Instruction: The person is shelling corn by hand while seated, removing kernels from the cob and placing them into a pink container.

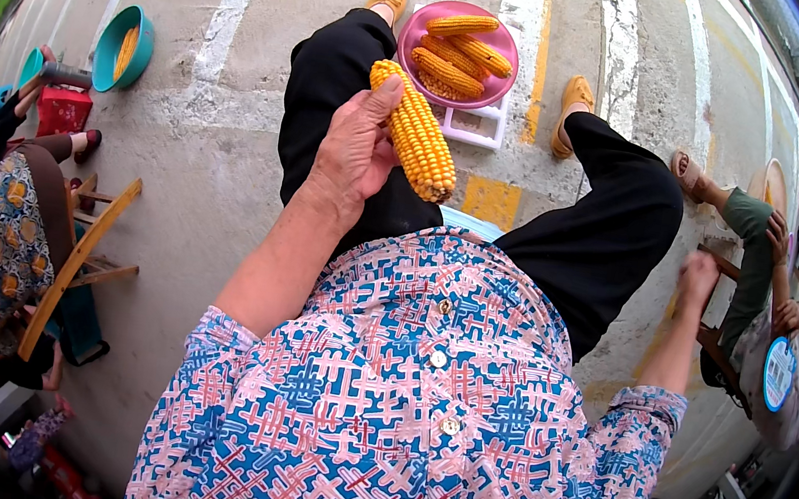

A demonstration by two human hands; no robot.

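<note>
An ear of yellow dried corn [417, 142] is held in my left hand [357, 142], thumb along its upper end, above my lap. Its rows of kernels look full, and the darker butt end points down to the right. Beyond it, a pink plastic basin [404, 49] holds several more ears [447, 72] and some loose kernels [436, 88]. The basin rests on a white plastic stool [495, 127] between my feet. Out to the right, my right hand [698, 277] is blurred and looks curled, near a co-worker's wooden chair; whether it holds anything is hidden.
On the left, a person sits on a wooden chair [83, 268], near a red bag [63, 113] and a teal basin [143, 57] with corn. To the right sits another person in green trousers [747, 227]. Painted white lines [239, 1] cross the concrete ground.
</note>
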